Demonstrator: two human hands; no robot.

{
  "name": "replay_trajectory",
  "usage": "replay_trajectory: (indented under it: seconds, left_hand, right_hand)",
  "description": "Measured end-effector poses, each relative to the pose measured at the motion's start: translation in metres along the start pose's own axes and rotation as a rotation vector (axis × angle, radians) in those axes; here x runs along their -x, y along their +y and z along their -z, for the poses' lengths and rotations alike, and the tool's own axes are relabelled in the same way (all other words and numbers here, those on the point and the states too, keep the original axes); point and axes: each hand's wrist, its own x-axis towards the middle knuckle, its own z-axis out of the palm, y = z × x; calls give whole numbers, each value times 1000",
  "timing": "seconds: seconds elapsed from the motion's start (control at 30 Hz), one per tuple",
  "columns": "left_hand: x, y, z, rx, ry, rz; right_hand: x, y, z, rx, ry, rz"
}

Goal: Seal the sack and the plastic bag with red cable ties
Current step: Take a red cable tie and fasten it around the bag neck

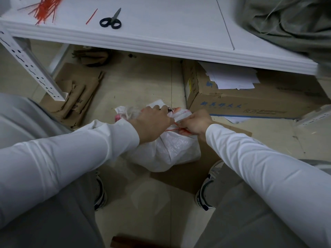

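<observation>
**tie_guy:** You're about midway through the first seal, by the look of it. The white sack (168, 151) sits on the floor between your feet, just in front of the table (170, 29), with its mouth bunched into a neck. Your left hand (152, 122) is curled tight round that neck. Your right hand (195, 125) is pinching a red cable tie (174, 129) right beside it.

**packer22:** Agreed, but I wouldn't call it sealed yet. Your hands cover the neck, so I can't tell if the tie goes all the way round or if the tail is through the head. My read is you're threading it or pulling it snug.

**tie_guy:** There's some clear plastic (128, 111) poking out of the gathered top, just past your left hand. I can't tell if that's the plastic bag or only a liner. If it's only a liner, the plastic bag is yet to do.

**packer22:** You've got plenty of supplies up top anyway. There's a pile of red ties (43, 9) on the table, plus one loose tie (91, 16) next to the scissors (112, 19). So my guess is: cinch this one, maybe snip the tail, then do the other seal.
</observation>
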Motion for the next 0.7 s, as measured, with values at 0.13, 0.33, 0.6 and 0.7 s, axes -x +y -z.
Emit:
replay_trajectory:
  seconds: [0.13,0.33,0.6,0.7]
  left_hand:
    - [4,7,-13,47,63,-40]
    - [8,2,-20,261,183,-29]
    - [6,10,-33,332,331,-13]
    - [5,11,-35,341,378,-19]
  right_hand:
    - [-5,1,2,93,23,-80]
    - [-2,6,3,-178,2,-124]
    - [11,-1,3,-524,-103,-228]
    - [16,-2,2,-533,-167,-274]
